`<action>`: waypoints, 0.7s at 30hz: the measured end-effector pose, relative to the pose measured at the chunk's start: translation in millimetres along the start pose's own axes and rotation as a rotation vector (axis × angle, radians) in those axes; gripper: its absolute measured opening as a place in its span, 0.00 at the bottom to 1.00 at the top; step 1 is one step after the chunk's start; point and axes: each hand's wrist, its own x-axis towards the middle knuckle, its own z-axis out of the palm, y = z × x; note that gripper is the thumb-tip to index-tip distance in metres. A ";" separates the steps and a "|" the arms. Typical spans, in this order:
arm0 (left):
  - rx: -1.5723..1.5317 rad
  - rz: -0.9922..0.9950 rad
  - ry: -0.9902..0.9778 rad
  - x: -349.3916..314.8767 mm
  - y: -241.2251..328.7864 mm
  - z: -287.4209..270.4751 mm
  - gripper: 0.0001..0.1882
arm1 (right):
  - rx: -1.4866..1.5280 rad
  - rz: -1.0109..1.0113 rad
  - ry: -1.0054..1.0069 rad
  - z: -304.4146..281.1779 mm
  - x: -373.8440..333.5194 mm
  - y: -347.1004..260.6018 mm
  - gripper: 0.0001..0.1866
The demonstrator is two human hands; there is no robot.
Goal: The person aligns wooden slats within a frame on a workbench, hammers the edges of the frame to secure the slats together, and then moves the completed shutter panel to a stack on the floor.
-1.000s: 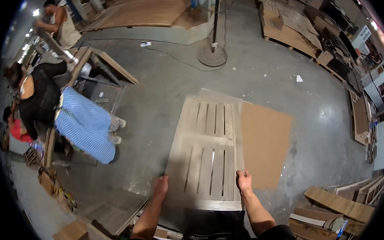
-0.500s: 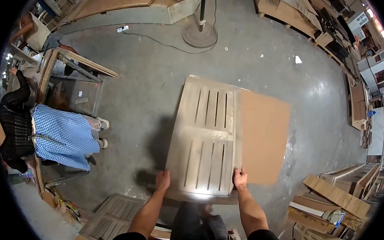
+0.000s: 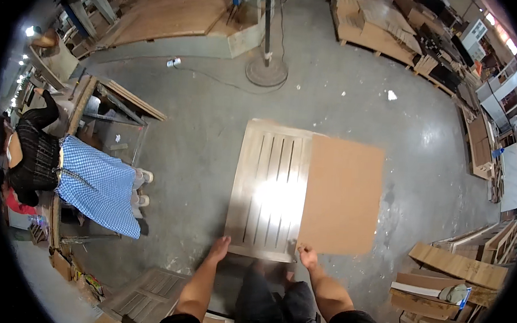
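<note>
Fingers [image 3: 225,241] grip a shiny, rectangular, slotted wooden panel [image 3: 272,191].

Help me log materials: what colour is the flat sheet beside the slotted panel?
Plain light brown; the flat sheet shows best in the head view.

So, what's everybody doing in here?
Someone's left hand and right hand hold the near end of a grooved wooden panel. A brown sheet lies on the floor to its right. Over on the left, another person in a blue checked apron stands at a workbench.
</note>
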 end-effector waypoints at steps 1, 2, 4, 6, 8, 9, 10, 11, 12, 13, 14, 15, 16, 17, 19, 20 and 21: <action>0.061 0.018 0.053 -20.4 -10.1 18.0 0.33 | 0.018 0.047 -0.048 -5.5 -17.4 8.9 0.19; 0.081 -0.067 -0.070 -47.0 -12.4 31.1 0.31 | 0.033 0.098 -0.089 -11.6 -29.8 16.5 0.19; 0.160 0.167 -0.196 -69.3 -80.2 92.2 0.26 | -0.171 0.118 -0.321 -32.8 -35.2 82.8 0.17; -0.075 -0.089 -0.318 -133.5 -116.8 159.0 0.17 | -0.301 0.080 -0.295 -39.9 -60.2 112.0 0.19; -0.234 -0.317 -0.342 -201.1 -119.3 194.1 0.14 | -0.354 0.120 -0.441 -62.1 -87.3 134.5 0.19; -0.286 -0.334 -0.333 -219.4 -108.0 195.0 0.14 | -0.379 0.146 -0.509 -73.2 -98.0 149.8 0.20; -0.321 -0.331 -0.322 -236.0 -98.1 193.7 0.15 | -0.399 0.171 -0.576 -83.3 -108.3 163.8 0.20; -0.339 -0.314 -0.317 -247.3 -89.8 190.4 0.16 | -0.416 0.192 -0.636 -92.4 -119.1 177.2 0.20; -0.341 -0.296 -0.323 -254.8 -81.0 184.5 0.17 | -0.412 0.227 -0.692 -100.4 -131.5 190.6 0.20; -0.354 -0.266 -0.321 -265.5 -75.0 181.0 0.17 | -0.423 0.247 -0.733 -106.8 -144.4 200.7 0.21; -0.367 -0.232 -0.316 -273.7 -68.3 175.8 0.18 | -0.436 0.255 -0.758 -112.9 -152.4 208.2 0.21; -0.379 -0.202 -0.312 -282.2 -62.5 169.9 0.19 | -0.445 0.256 -0.776 -115.3 -159.0 214.5 0.21; -0.385 -0.176 -0.312 -292.4 -58.8 165.6 0.20 | -0.453 0.242 -0.780 -116.8 -163.5 216.7 0.22; -0.388 -0.154 -0.313 -298.6 -54.0 161.7 0.20 | -0.469 0.219 -0.777 -113.8 -165.0 216.2 0.22; -0.402 -0.131 -0.330 -303.3 -38.8 152.9 0.22 | -0.511 0.160 -0.751 -108.5 -166.5 210.4 0.23; -0.406 -0.128 -0.343 -304.8 -29.3 147.0 0.23 | -0.540 0.126 -0.729 -105.5 -167.3 205.6 0.23; -0.428 -0.134 -0.366 -303.9 -22.0 142.8 0.26 | -0.572 0.090 -0.703 -101.5 -167.6 198.6 0.23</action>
